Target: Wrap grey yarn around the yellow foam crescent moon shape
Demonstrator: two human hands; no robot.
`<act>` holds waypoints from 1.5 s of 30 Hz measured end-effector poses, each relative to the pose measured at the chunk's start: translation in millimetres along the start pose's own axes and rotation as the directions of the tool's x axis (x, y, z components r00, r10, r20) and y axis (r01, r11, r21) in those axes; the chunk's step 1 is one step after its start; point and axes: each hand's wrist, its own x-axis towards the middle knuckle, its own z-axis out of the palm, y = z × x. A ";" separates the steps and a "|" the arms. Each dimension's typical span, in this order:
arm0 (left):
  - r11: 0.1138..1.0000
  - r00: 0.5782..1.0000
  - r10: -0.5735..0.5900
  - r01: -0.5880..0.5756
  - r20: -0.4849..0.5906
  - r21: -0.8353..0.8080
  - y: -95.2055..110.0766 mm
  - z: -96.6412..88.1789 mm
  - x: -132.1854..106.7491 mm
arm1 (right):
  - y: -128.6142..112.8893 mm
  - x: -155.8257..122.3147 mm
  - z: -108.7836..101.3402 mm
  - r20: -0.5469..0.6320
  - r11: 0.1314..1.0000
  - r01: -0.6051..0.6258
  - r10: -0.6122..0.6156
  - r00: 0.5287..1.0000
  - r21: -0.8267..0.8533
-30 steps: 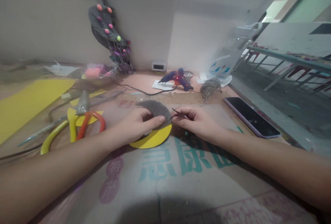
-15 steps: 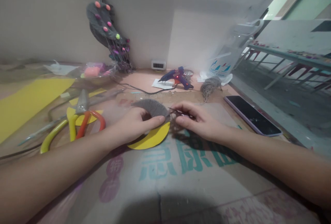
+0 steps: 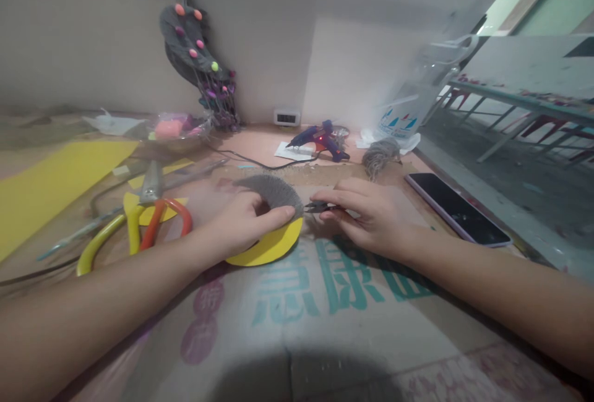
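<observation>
My left hand (image 3: 241,222) pinches a curved paper piece between thumb and fingers. Its upper part is wrapped in grey yarn (image 3: 273,188), and its lower part is bare yellow paper (image 3: 271,247). Close to the right end of that piece, my right hand (image 3: 366,213) is closed on small thread snips (image 3: 318,206). Their dark blades point left at the edge of the yarn. The snips' handles are mostly hidden by my fingers. A ball of grey yarn (image 3: 380,158) lies beyond my right hand.
Large scissors (image 3: 151,188) with yellow and red handles lie at left, near yellow paper (image 3: 60,185). At the back are a glue gun (image 3: 320,139), a small clock (image 3: 286,118) and a decorated grey crescent (image 3: 188,43). A phone (image 3: 457,210) and plastic cup (image 3: 406,108) are at right.
My right hand has turned, and the snips' blades now show more clearly beside the yarn's edge. My left hand keeps its hold on the paper piece.
</observation>
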 end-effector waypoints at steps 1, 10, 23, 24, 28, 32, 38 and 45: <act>1.000 1.000 0.005 -0.005 0.001 -0.001 0.2 0.0 -0.1 | -0.3 0.2 0.0 -0.002 1.000 0.006 -0.006 1.000 -0.004; 1.000 1.000 -0.001 0.002 -0.015 0.020 -2.8 0.1 0.6 | 2.0 -2.5 3.2 0.007 1.000 -0.007 0.007 1.000 -0.020; 1.000 0.999 0.024 -0.024 -0.038 -0.010 0.1 -1.4 -1.1 | 1.3 -3.5 3.3 0.022 0.999 -0.009 0.010 1.000 -0.030; 1.000 0.999 0.021 -0.022 -0.035 -0.011 -1.1 -1.0 -0.8 | 1.5 -3.7 3.5 0.025 0.999 -0.012 0.013 1.000 -0.030; 0.999 1.000 0.025 -0.025 -0.004 -0.042 -4.9 -0.3 -0.1 | 1.6 -3.3 3.2 0.029 1.000 -0.022 0.023 0.999 -0.022; 0.992 0.998 0.057 -0.054 0.023 -0.113 -5.0 -1.2 -0.3 | 1.4 -1.4 1.8 0.046 1.000 -0.017 0.018 0.999 -0.026; 0.982 0.996 0.066 -0.054 0.058 -0.179 -8.1 -0.5 1.3 | 2.4 -1.3 -0.4 0.100 1.000 -0.009 0.011 0.995 -0.022; 0.971 0.985 0.079 -0.042 0.150 -0.236 -8.1 -0.3 2.1 | 4.5 -2.8 1.4 0.074 1.000 0.012 -0.010 0.997 -0.024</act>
